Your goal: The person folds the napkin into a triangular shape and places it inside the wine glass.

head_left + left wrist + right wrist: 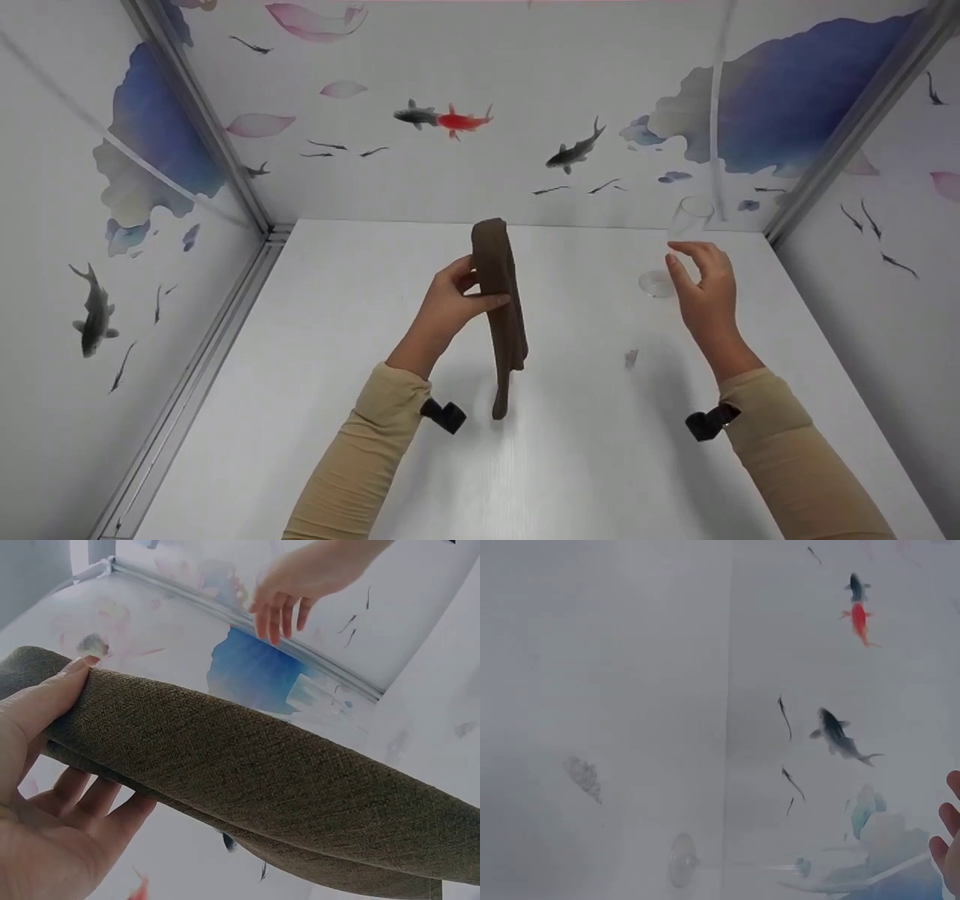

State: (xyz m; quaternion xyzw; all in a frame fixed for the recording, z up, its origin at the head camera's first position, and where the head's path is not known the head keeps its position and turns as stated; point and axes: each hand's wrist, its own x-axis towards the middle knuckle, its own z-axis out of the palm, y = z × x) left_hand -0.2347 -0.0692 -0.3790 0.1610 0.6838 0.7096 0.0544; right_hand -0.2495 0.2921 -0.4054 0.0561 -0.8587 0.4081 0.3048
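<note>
My left hand (450,300) grips a brown woven cloth (493,274), folded and hanging upright above the white table. In the left wrist view, the thumb lies on the upper side of the cloth (247,772) and the other fingers are beneath it. On the right, my right hand (706,296) is raised with its fingers loosely bent and nothing between them. It is nearest to a clear stemmed glass (658,284), which stands on the table close to the back wall. In the right wrist view, the glass base (681,861) and the hand's fingertips (951,817) are apart.
A small greyish, speckled patch (631,358) lies on the white table (585,465) in front of the glass; whether it is a stain or a scrap, I cannot tell. Walls (525,67) painted with fish and petals enclose the back and both sides.
</note>
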